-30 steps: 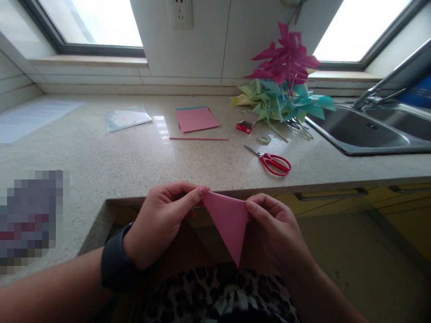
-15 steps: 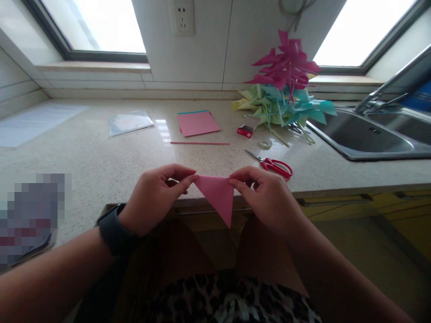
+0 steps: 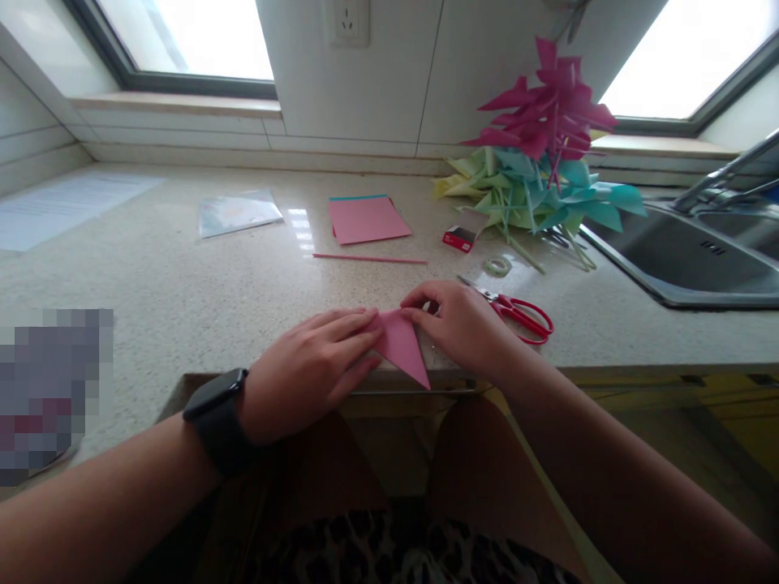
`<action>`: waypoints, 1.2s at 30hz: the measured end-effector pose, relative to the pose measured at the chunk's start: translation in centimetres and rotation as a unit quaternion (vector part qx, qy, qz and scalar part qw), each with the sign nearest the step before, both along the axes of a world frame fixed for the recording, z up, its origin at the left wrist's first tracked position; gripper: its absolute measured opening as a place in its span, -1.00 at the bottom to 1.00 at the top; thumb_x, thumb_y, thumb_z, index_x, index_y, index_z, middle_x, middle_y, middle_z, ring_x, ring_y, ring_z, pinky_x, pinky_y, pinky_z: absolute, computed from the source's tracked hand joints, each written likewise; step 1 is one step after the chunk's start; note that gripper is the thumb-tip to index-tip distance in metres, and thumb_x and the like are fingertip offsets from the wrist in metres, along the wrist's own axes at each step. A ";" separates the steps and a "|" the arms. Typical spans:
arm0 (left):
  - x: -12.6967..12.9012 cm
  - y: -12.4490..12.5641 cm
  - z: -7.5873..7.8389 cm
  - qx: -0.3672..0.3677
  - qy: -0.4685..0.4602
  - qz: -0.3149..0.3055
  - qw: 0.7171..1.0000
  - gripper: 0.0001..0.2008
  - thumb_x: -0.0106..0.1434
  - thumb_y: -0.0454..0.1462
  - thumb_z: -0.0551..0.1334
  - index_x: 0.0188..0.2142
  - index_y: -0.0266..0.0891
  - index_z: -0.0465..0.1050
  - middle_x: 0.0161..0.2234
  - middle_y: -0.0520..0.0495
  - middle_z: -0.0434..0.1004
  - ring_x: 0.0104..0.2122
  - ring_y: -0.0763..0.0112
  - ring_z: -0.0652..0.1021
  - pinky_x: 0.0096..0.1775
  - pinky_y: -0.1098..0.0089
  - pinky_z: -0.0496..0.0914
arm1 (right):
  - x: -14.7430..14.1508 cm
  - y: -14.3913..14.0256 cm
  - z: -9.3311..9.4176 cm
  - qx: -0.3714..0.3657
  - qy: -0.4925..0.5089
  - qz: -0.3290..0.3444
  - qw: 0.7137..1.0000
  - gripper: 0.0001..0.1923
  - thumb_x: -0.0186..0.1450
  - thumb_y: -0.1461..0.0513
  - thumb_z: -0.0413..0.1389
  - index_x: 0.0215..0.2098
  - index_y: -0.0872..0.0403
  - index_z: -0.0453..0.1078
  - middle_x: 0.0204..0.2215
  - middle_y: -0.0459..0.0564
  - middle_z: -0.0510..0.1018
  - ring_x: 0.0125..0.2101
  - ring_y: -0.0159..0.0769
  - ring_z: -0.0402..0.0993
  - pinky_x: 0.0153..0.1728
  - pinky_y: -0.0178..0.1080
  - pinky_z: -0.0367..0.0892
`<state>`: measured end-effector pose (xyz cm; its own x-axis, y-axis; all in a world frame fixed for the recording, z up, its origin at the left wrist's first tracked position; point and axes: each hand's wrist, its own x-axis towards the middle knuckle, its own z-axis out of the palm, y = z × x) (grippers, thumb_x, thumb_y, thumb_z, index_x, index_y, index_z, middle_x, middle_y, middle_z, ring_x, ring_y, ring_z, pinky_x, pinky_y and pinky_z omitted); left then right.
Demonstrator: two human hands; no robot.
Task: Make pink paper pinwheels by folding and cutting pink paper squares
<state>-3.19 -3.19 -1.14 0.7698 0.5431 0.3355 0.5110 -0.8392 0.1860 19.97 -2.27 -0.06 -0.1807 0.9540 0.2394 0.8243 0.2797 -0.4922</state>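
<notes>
A folded pink paper triangle (image 3: 402, 349) lies at the counter's front edge, its point jutting toward me past the edge. My left hand (image 3: 313, 357) rests with its fingers stretched flat over the paper's left side, hiding that corner. At the upper right corner, my right hand (image 3: 459, 324) pinches the fold between thumb and fingertips. Red-handled scissors (image 3: 527, 319) lie just beyond my right hand, their blades pointing left and partly behind it. Past both hands, a thin pink stick (image 3: 370, 259) lies crosswise before a stack of pink paper squares (image 3: 368, 221).
Beyond the scissors are a roll of tape (image 3: 497, 266) and a small red box (image 3: 458, 238). Several paper pinwheels (image 3: 548, 122) are piled at the back right, beside the steel sink (image 3: 687, 259). A plastic packet (image 3: 239, 213) and printed sheets (image 3: 66, 207) lie at the left.
The pink triangle has moved from hanging between both hands down onto the counter edge. My left hand has gone from a pinch to flat fingers, and the hands are closer together.
</notes>
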 end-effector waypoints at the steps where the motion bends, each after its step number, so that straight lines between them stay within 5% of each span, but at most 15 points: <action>1: 0.0 0.1 0.0 0.000 -0.001 0.003 1.000 -0.64 0.44 -0.25 0.15 0.15 -0.31 0.47 0.18 -0.26 0.50 0.15 0.11 0.49 0.20 0.05 0.40 | 0.1 0.1 -0.2 0.002 -0.003 0.006 1.000 -0.92 0.31 0.26 0.22 -0.29 0.05 0.59 -0.33 -0.01 0.68 -0.28 -0.16 0.56 -0.25 -0.16 0.33; 10: 0.1 0.2 0.0 0.040 0.005 0.004 0.999 -0.69 0.45 -0.27 0.14 0.09 -0.27 0.53 0.10 -0.17 0.59 0.07 0.14 0.55 0.13 0.08 0.48 | 0.7 -0.3 -0.9 0.041 0.019 0.064 0.997 -0.89 0.33 0.20 0.24 -0.24 0.08 0.57 -0.28 -0.03 0.64 -0.19 -0.20 0.52 -0.12 -0.18 0.34; 25: 1.2 -0.9 1.0 -0.005 0.075 0.052 0.996 -0.71 0.47 -0.24 0.07 0.05 -0.28 0.47 0.13 -0.20 0.54 0.11 0.08 0.53 0.15 0.02 0.46 | 0.6 -2.4 0.1 0.076 -0.197 0.082 0.974 -0.67 0.45 0.12 0.04 0.02 0.05 0.55 -0.06 0.08 0.56 -0.08 0.00 0.41 -0.01 0.05 0.35; 30: 1.4 -0.9 1.2 -0.008 0.088 0.055 0.995 -0.70 0.47 -0.23 0.06 0.06 -0.29 0.45 0.11 -0.22 0.55 0.09 0.06 0.53 0.13 0.01 0.46 | -0.9 -3.2 0.2 0.070 -0.200 0.144 0.967 -0.54 0.50 0.18 -0.10 0.26 0.20 0.33 0.26 0.12 0.40 0.20 -0.04 0.34 0.21 0.04 0.24; 36: 1.0 -0.7 0.5 -0.008 0.086 0.045 0.995 -0.66 0.48 -0.20 0.07 0.12 -0.31 0.43 0.18 -0.24 0.49 0.18 0.11 0.48 0.21 0.05 0.40 | -1.1 -3.0 -1.1 0.044 -0.223 0.200 0.953 -0.44 0.53 0.15 -0.18 0.40 0.29 0.09 0.38 0.22 0.15 0.38 -0.08 0.07 0.40 0.03 -0.05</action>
<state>-2.16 -3.85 -0.60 0.7633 0.6165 0.1932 0.6094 -0.7864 0.1015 18.84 -5.31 -1.20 -0.6284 0.7671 0.1292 0.7647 0.6396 -0.0784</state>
